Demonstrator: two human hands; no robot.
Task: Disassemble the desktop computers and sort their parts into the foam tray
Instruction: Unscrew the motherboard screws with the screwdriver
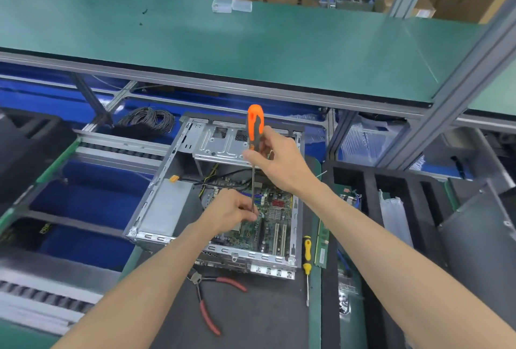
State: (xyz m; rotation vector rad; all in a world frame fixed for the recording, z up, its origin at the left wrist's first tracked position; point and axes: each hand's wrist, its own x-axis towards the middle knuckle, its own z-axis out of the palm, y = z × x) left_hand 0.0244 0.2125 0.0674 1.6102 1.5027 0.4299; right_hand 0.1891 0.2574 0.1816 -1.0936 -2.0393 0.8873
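Open grey steel computer case (167,203) sits centre on the surface, green motherboard (270,225) exposed. I've got my right hand (282,164) clamped on the orange-handled screwdriver (254,130), shaft vertical, tip straight down on the board; my left hand (231,210), nearer, pinches the shaft low.

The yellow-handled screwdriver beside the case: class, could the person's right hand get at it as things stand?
Probably yes, once freed. The yellow-handled screwdriver lies uncovered on the mat right of the open case, but the right hand currently grips the orange screwdriver.
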